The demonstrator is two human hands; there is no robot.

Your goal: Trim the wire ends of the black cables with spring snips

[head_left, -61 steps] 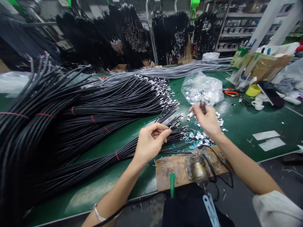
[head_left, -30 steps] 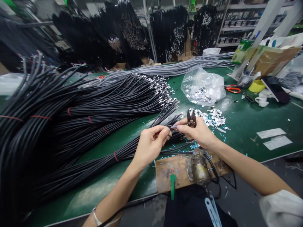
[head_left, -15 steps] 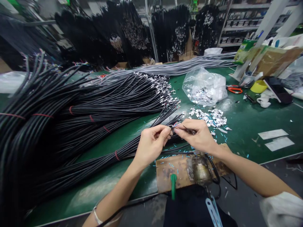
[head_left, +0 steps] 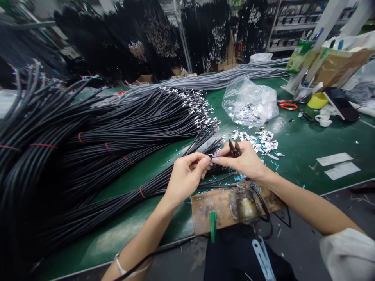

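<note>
My left hand (head_left: 187, 177) is closed in a pinch on the end of a black cable (head_left: 210, 157). Thin coloured wires fan out at that end. My right hand (head_left: 247, 162) meets it fingertip to fingertip, its thumb and index finger pinching those wires. Tucked in the same hand, a dark pair of nippers (head_left: 234, 148) points upward with its two jaws apart. Behind and below the hands, a bundle of black cables (head_left: 164, 180) tied with a red band runs off to the left.
Large stacks of black cables (head_left: 140, 121) cover the left of the green table (head_left: 295, 156). White scraps (head_left: 265, 140) lie beside a clear plastic bag (head_left: 249, 102). A soiled board (head_left: 202, 212) with a metal device (head_left: 246, 207) is at the near edge. Orange-handled scissors (head_left: 287, 104) lie farther back.
The nippers in my right hand have swung from lying flat to pointing upward, with their jaws now visible. My left hand keeps its pinch on the cable. The whole view has shifted slightly.
</note>
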